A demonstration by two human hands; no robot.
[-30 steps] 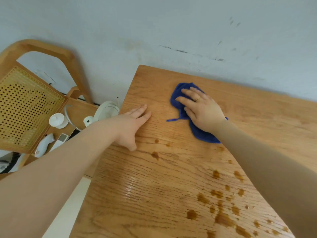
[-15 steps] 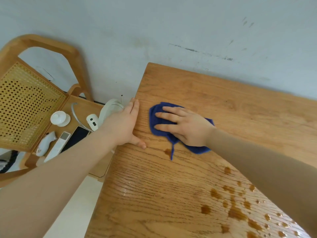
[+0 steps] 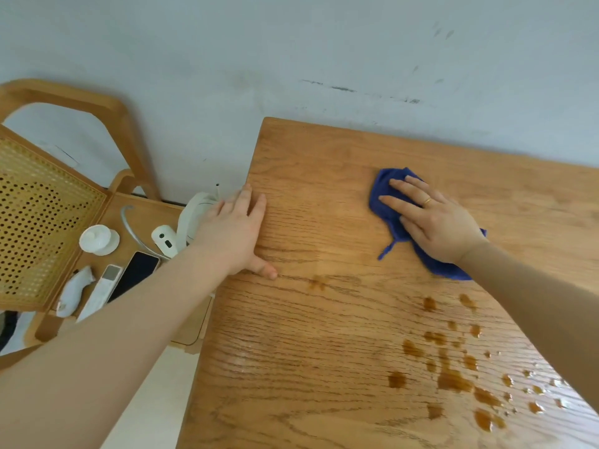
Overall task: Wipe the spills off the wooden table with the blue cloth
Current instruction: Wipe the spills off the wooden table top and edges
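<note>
The blue cloth (image 3: 385,202) lies crumpled on the wooden table (image 3: 324,163), toward the far middle. My right hand (image 3: 431,222) presses flat on the cloth with fingers spread, covering most of it. My left hand (image 3: 236,234) rests flat on the table's left edge, fingers apart, holding nothing. Several brown spills (image 3: 453,380) dot the near right part of the table, and a faint smear (image 3: 319,283) sits between my hands.
A wooden chair (image 3: 64,102) with a cane back stands left of the table. Its seat holds a black phone (image 3: 136,273), a white remote (image 3: 103,290), a small white lid (image 3: 99,239) and other white items. A pale wall (image 3: 291,43) runs behind the table.
My right hand has slid the cloth to the right and farther away across the table. The small spots near my left hand are now only a faint smear. My left hand stays at the edge.
</note>
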